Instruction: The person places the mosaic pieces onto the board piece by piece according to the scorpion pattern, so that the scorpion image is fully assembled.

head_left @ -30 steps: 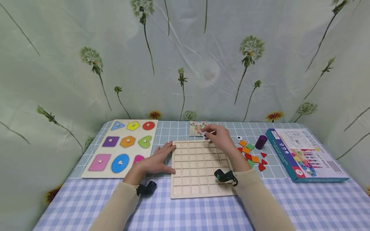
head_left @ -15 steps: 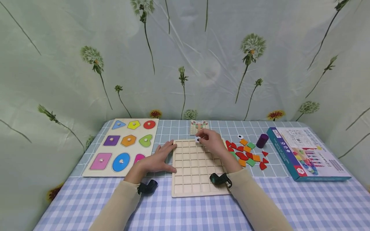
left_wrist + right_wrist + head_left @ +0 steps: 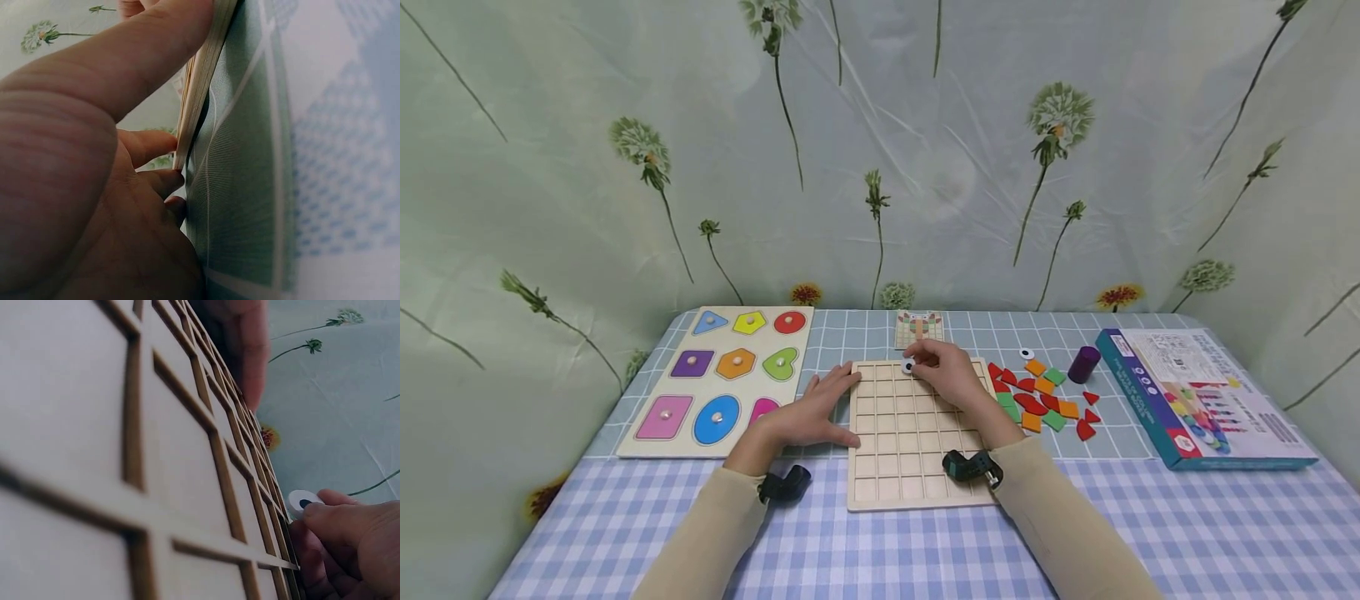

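Observation:
A square wooden grid board (image 3: 887, 468) lies flat in front of the person. My right hand (image 3: 946, 372) is over its far edge, thumb and fingers pinching a round white eye piece (image 3: 296, 501) with a black dot. In the right wrist view that disc is close to the grid's far row of cells. Along the board's left edge rests my left hand (image 3: 805, 419), its fingers spread and its thumb (image 3: 156, 44) against the wooden side. Behind the board lies a small pattern card (image 3: 917, 330), partly covered by the right hand.
Red, orange and green wooden pieces (image 3: 1032, 404) lie scattered right of the board, with a second eye piece (image 3: 1027, 354) behind them. A purple cylinder (image 3: 1084, 364) and a flat box (image 3: 1213, 400) are farther right. At left lies a knobbed shape puzzle (image 3: 673, 446).
My right hand has moved left and slightly down with the eye piece, from above the board's far right part to its far edge nearer the middle. The left hand keeps its place.

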Tool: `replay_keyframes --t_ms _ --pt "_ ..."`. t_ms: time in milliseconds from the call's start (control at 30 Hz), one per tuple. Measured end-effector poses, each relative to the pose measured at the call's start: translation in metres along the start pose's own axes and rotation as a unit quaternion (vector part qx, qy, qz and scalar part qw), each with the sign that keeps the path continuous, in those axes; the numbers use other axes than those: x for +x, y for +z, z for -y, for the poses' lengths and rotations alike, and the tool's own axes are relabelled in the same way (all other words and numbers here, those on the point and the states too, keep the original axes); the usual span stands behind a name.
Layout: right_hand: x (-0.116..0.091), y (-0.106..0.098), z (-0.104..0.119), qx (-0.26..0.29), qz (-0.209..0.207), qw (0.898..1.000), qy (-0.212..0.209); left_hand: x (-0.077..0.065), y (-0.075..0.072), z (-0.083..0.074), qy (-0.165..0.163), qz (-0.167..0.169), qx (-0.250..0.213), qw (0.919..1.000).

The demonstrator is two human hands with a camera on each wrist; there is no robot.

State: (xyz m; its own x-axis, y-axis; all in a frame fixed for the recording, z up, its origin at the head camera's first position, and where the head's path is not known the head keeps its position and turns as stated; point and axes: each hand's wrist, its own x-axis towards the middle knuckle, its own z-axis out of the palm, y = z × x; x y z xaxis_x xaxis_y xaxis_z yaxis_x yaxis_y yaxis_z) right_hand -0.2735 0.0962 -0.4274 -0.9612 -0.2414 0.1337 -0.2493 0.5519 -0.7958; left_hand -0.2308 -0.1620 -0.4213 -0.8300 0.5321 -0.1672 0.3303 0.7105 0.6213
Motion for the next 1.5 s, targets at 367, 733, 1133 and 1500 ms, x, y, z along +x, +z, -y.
replay_keyframes --t_ms 367,733,1133,1500 --pt "0.0 0.002 -0.004 -0.013 0.006 1.0 -0.002 -0.001 0.0 0.001 0.003 0.0 0.002 1.0" --pt "-0.001 -0.001 -0.004 -0.029 0.006 1.0 -0.007 0.001 0.0 -0.002 -0.002 -0.002 0.004 1.0" --pt "0.0 -0.001 -0.004 -0.066 0.014 0.996 -0.055 0.002 0.0 -0.002 -0.002 -0.003 0.01 0.9999" --pt "-0.009 -0.022 0.016 -0.069 0.088 0.993 -0.024 0.001 0.002 0.004 0.001 -0.006 0.004 1.0"
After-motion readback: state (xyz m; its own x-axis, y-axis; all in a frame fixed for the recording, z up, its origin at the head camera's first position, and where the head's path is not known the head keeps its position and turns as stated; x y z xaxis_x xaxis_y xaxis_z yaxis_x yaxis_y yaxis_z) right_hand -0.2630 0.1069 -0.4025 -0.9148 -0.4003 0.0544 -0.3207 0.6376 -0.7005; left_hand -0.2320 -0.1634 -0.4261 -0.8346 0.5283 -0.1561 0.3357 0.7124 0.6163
